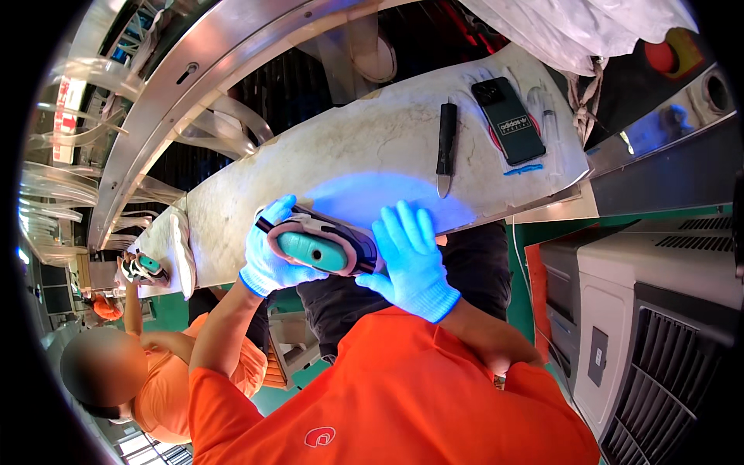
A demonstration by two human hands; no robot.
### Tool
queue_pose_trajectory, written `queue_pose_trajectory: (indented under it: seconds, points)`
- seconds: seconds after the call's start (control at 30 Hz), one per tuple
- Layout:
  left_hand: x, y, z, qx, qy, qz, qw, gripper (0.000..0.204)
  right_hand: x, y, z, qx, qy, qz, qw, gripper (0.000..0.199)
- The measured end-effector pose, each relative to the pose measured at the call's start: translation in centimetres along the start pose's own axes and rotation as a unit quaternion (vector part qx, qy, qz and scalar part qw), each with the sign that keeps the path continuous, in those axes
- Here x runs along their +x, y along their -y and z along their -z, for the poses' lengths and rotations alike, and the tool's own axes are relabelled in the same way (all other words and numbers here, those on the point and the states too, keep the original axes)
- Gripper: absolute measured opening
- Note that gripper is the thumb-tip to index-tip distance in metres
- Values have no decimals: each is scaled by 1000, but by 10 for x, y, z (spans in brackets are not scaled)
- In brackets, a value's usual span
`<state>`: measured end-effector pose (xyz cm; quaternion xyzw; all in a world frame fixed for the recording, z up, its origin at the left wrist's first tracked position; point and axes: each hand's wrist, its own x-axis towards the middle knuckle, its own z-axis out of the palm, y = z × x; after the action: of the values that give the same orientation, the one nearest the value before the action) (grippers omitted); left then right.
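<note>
I hold a shoe (322, 246) sole-up at the near edge of a worn white workbench (349, 147); its sole is teal with a pink rim and dark upper. My left hand (271, 252), in a blue knit glove, grips the shoe's left end. My right hand (411, 260), also gloved, presses on its right end with fingers spread over it. A bluish light patch falls on the bench just behind the shoe.
A dark knife-like tool (446, 147) and a black phone (509, 120) lie on the bench further back. A white bag (573, 27) hangs at top right. A grey machine (659, 310) stands at right. A person in orange (147, 372) holds another shoe (143, 267) at left.
</note>
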<state>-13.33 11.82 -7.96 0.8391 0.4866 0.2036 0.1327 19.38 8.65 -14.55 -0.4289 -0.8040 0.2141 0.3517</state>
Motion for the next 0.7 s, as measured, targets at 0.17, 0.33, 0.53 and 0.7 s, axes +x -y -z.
queue_pose_trajectory:
  seconds: [0.17,0.33,0.53,0.7]
  points:
    - [-6,26,-21,-15,-43,-79,996,117,18,-14,0,55,61,28,996,99]
    - [-1,20,-12,11,45,-8,999,111,29,3,7,14,64,-13,998,107]
    - [7,4,-11,-19,-43,-19,999,83,7,16,-6,-64,47,-68,994,115]
    - [27,-6,-7,-13,-43,-89,995,77,14,16,0,-68,88,-47,993,113]
